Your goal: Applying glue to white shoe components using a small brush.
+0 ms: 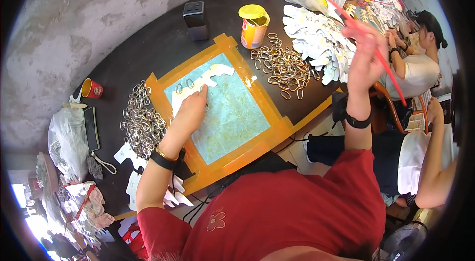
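Note:
My left hand [190, 112] presses flat on a white cut-out card shape [210, 78] that lies on a pale blue mat [232, 117] framed with orange tape. Two metal oval rings [184, 84] rest on the card just above my fingers. My right hand [366, 56] is raised above the table's right edge, its fingers closed on a thin red stick [341, 14] that slants up to the left. A loose heap of oval rings [282, 65] lies to the right of the mat, and a stack of white card shapes [316, 38] sits beyond it.
A second pile of rings [141, 120] lies left of the mat. A yellow-lidded can [254, 26], a dark box [196, 20], a red cup [92, 88], a phone [91, 127] and plastic bags stand around the dark table. Other people [420, 68] sit at right.

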Tool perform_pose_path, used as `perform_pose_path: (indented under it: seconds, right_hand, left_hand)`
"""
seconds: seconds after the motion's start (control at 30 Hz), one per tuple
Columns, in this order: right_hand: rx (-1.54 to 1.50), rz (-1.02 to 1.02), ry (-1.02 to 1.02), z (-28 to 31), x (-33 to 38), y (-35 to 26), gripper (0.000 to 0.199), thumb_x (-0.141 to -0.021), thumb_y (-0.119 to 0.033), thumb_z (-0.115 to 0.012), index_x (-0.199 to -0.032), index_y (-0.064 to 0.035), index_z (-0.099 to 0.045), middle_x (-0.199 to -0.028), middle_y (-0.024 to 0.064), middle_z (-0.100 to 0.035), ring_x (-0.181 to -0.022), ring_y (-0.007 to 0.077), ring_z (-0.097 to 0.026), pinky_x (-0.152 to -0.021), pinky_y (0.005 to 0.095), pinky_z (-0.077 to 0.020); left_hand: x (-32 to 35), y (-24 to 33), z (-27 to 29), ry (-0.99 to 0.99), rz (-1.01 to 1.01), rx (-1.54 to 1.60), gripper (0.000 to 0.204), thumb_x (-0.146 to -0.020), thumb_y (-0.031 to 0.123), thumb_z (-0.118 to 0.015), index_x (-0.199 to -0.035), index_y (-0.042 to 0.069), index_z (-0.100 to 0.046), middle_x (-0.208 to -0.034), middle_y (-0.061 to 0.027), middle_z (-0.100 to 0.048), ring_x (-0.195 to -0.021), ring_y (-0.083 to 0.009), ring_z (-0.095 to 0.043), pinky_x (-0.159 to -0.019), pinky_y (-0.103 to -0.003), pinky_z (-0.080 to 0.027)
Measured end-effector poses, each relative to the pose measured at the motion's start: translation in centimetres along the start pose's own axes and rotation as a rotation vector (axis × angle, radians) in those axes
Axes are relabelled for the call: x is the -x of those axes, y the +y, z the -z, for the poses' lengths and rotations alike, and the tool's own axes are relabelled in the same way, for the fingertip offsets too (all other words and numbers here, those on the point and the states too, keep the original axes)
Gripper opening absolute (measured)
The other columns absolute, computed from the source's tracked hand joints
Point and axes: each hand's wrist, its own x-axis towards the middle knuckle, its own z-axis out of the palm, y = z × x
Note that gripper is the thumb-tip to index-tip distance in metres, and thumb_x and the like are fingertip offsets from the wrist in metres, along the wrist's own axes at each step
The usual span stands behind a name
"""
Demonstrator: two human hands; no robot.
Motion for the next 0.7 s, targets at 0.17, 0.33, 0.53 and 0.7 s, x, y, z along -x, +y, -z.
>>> perform_pose_path:
  seconds: [0.17,0.33,0.53,0.7]
  right_hand:
    - [0.149,-0.179,-0.354,-1.0,3.1,1.9,0.019,-0.099,-0.007,-0.051,-0.103,0.0066,-0.064,-0.093,0.0139,-0.069,-0.082,0.018,-0.068,-0.076,0.0289,-0.055]
    - [-0.193,-0.598,-0.412,-5.6,6.5,0.3,0.022,-0.1,-0.011,-0.052,-0.1,0.007,-0.063,-0.089,0.0145,-0.07,-0.074,0.0168,-0.069,-0.068,0.0268,-0.0552]
    - [-0.216,-0.778,-0.576,-10.9,7.9,3.1,0.028,-0.1,-0.019,-0.055,-0.098,0.0071,-0.064,-0.083,0.0127,-0.07,-0.071,0.0156,-0.07,-0.066,0.0256,-0.056]
    - [-0.223,-0.712,-0.66,-12.9,8.7,3.7,0.028,-0.1,-0.019,-0.055,-0.097,0.0074,-0.065,-0.082,0.0122,-0.07,-0.072,0.0154,-0.07,-0.066,0.0257,-0.0565]
  left_hand:
    - [0.3,-0.4,-0.6,0.046,-0.021,0.001,0.05,-0.09,0.004,-0.054,-0.136,-0.007,-0.041,-0.097,-0.0255,-0.063,-0.091,-0.0408,-0.061,-0.079,-0.046,-0.049]
    - [0.3,-0.5,-1.3,0.082,0.006,-0.019,0.05,-0.085,-0.001,-0.051,-0.134,-0.007,-0.044,-0.093,-0.0229,-0.063,-0.088,-0.0382,-0.063,-0.077,-0.044,-0.051]
    - [0.1,0.4,-0.5,0.071,0.043,-0.016,0.05,-0.089,0.004,-0.051,-0.138,-0.004,-0.043,-0.096,-0.0222,-0.063,-0.091,-0.0383,-0.062,-0.08,-0.044,-0.049]
    - [0.3,0.3,-0.8,0.083,0.055,0.057,0.049,-0.089,0.002,-0.049,-0.137,-0.004,-0.044,-0.097,-0.0225,-0.062,-0.092,-0.038,-0.062,-0.082,-0.044,-0.049]
